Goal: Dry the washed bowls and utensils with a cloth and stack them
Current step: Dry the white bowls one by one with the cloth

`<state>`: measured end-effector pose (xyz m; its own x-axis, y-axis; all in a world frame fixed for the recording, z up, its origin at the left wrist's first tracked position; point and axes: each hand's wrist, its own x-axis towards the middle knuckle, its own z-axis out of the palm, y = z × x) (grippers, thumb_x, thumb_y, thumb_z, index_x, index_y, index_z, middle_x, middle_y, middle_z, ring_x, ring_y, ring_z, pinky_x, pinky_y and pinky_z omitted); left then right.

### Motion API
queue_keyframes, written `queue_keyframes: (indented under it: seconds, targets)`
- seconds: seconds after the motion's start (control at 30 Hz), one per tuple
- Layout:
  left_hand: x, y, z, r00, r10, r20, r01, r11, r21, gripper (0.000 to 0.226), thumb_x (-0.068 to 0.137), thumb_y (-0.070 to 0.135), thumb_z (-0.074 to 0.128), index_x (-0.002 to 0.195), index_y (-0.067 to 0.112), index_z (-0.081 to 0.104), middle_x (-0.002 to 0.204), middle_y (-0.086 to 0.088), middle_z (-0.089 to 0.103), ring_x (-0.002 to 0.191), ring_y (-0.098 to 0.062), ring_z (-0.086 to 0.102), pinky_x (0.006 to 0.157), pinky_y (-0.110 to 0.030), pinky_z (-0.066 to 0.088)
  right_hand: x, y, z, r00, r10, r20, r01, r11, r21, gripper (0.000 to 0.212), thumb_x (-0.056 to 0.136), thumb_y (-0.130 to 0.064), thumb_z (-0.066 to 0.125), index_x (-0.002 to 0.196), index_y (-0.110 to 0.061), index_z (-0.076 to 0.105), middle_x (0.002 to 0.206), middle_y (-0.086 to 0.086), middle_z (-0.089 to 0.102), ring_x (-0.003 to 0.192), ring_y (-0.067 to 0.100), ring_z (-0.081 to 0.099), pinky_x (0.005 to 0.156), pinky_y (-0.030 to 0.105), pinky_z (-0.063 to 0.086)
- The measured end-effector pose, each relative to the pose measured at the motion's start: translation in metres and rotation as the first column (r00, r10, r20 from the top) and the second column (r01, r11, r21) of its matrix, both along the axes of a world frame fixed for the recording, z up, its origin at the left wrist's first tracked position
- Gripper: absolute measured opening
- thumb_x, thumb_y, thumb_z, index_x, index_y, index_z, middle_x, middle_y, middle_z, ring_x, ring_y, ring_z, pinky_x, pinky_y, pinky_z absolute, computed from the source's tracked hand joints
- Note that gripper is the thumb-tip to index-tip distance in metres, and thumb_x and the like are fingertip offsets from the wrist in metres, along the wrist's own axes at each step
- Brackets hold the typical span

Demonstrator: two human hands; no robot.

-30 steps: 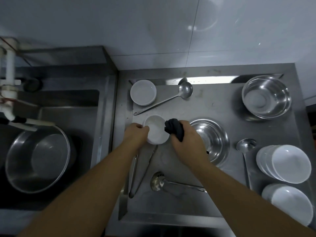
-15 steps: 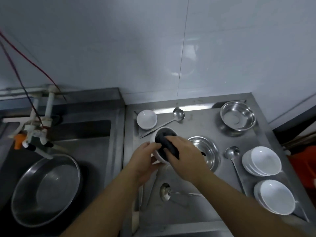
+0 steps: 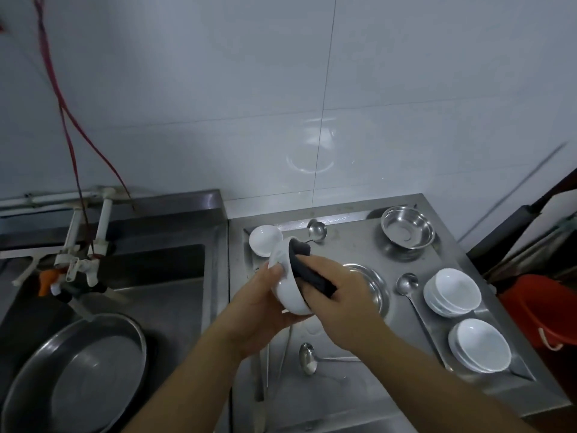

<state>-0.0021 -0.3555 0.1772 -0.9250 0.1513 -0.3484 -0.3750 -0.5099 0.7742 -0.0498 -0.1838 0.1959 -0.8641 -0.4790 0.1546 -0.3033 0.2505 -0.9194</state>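
Note:
My left hand (image 3: 265, 304) grips a white bowl (image 3: 288, 290), lifted off the steel counter (image 3: 349, 245) and tilted on its side with the opening to the right. My right hand (image 3: 343, 295) holds a dark cloth (image 3: 307, 270) pushed into the bowl. Another white bowl (image 3: 264, 239) sits upside down at the back left. Two stacks of white bowls (image 3: 454, 290) (image 3: 480, 343) stand at the right. Ladles lie at the back (image 3: 317, 229), at the right (image 3: 407, 284) and near the front (image 3: 307, 357). Tongs (image 3: 282, 364) lie below my hands.
A steel bowl (image 3: 407, 231) stands at the back right and a wider steel bowl (image 3: 373, 284) sits partly under my right hand. The sink at the left holds a large steel basin (image 3: 75, 370) under a tap (image 3: 78, 267). A red bucket (image 3: 543, 310) stands beyond the counter's right edge.
The bowl rose off the counter and tipped onto its side in my left hand. My right hand pushed the cloth inside it. The camera view lifted toward the wall.

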Motion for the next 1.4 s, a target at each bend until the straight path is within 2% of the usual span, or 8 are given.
queue_keyframes:
  seconds: [0.17,0.3,0.53,0.8,0.93,1.1,1.27,1.4]
  targets:
    - [0.012,0.011,0.018,0.996,-0.021,-0.085,0.032,0.991,0.13,0.084,0.087,0.062,0.073,0.154,0.017,0.049,0.154,-0.023,0.052,0.142,-0.043,0.051,0.112,-0.058,0.047,-0.01,0.008,0.018,0.916,0.107,-0.386,-0.05,0.987,0.156,0.046,0.086,-0.011,0.072,0.129,-0.028,0.075,0.134,-0.027,0.064,0.128,-0.004,0.056,0.109,0.015,0.042]
    - [0.011,0.019,0.033,0.99,0.047,-0.13,-0.027,0.988,0.152,0.09,0.083,0.064,0.076,0.155,0.018,0.048,0.154,-0.021,0.053,0.142,-0.043,0.051,0.108,-0.058,0.051,-0.027,0.009,0.043,0.733,0.297,-0.611,-0.057,0.923,0.381,0.045,0.087,-0.012,0.074,0.131,-0.022,0.073,0.131,-0.007,0.072,0.124,0.016,0.059,0.11,0.022,0.04]
    - [-0.005,0.013,0.041,0.971,0.142,-0.194,-0.172,0.973,-0.151,0.107,0.064,0.063,0.091,0.151,0.017,0.049,0.142,-0.027,0.059,0.129,-0.048,0.06,0.1,-0.071,0.052,-0.032,-0.003,0.093,0.954,0.287,-0.085,-0.133,0.66,0.74,0.026,0.099,-0.033,0.049,0.109,-0.025,0.072,0.092,0.001,0.073,0.083,0.023,0.068,0.078,0.045,0.06]
    - [0.003,0.014,0.04,0.94,-0.002,-0.34,-0.068,0.979,-0.192,0.106,0.076,0.065,0.082,0.155,0.007,0.039,0.142,-0.032,0.054,0.132,-0.051,0.054,0.107,-0.063,0.049,-0.025,0.013,0.131,0.853,0.083,0.515,-0.294,0.892,0.343,0.017,0.092,-0.013,0.069,0.105,-0.011,0.08,0.106,0.016,0.079,0.101,0.033,0.076,0.095,0.046,0.062]
    - [0.01,0.021,0.039,0.922,-0.064,-0.382,0.018,0.992,-0.122,0.106,0.084,0.061,0.077,0.154,-0.006,0.035,0.14,-0.036,0.055,0.132,-0.05,0.055,0.105,-0.05,0.051,-0.011,0.014,0.126,0.658,0.031,0.752,-0.168,0.98,0.106,0.013,0.091,-0.004,0.067,0.088,-0.004,0.08,0.094,0.025,0.075,0.083,0.034,0.074,0.08,0.042,0.062]
    - [0.017,0.024,0.043,0.903,-0.082,-0.422,0.063,0.996,-0.058,0.114,0.083,0.064,0.076,0.153,-0.011,0.028,0.139,-0.043,0.049,0.129,-0.056,0.053,0.105,-0.063,0.048,0.012,0.009,0.113,0.45,0.091,0.888,0.124,0.979,-0.163,0.023,0.077,-0.019,0.071,0.084,0.002,0.08,0.088,0.02,0.076,0.069,0.03,0.074,0.069,0.034,0.059]
    - [0.021,0.026,0.051,0.93,0.033,-0.367,-0.066,0.995,-0.078,0.104,0.08,0.065,0.078,0.155,0.005,0.039,0.145,-0.028,0.056,0.136,-0.044,0.055,0.107,-0.049,0.051,0.03,-0.008,0.11,0.417,0.18,0.891,0.449,0.812,-0.374,0.031,0.1,-0.022,0.061,0.111,0.002,0.076,0.103,0.022,0.079,0.083,0.034,0.079,0.068,0.039,0.063]
    - [0.022,0.032,0.052,0.926,0.08,-0.369,-0.139,0.981,-0.135,0.096,0.081,0.064,0.078,0.155,0.013,0.043,0.145,-0.024,0.059,0.134,-0.042,0.058,0.101,-0.047,0.056,0.028,-0.013,0.105,0.678,-0.17,0.715,0.492,0.828,-0.269,0.017,0.098,-0.011,0.063,0.103,-0.011,0.08,0.092,0.013,0.081,0.086,0.032,0.079,0.073,0.046,0.066]
